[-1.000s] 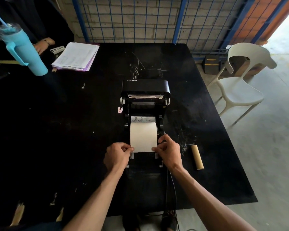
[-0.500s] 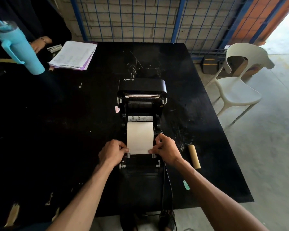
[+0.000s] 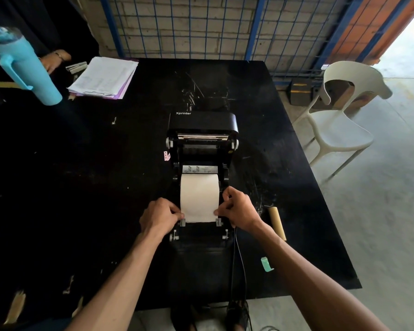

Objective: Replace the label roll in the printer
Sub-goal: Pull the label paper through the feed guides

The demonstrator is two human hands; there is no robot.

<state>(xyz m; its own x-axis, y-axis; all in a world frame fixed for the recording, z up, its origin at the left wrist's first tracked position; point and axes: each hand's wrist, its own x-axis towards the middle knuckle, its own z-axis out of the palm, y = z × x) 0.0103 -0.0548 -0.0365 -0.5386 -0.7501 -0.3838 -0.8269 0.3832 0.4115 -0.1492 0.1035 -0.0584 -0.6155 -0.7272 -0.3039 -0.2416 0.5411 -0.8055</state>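
Both hands, the left hand [image 3: 159, 217] and right hand [image 3: 238, 209], pinch the label roll's [image 3: 199, 198] loose end inside the open printer [image 3: 202, 130] mid-counter [image 3: 129, 163], probably keeping it square between the guides.

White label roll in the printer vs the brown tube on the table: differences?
The white label roll sits in the open black printer, its paper end pinched by the left hand and right hand; the brown cardboard tube lies untouched on the black table. The roll is fat with paper, the tube thin and bare. Both are cylinders.
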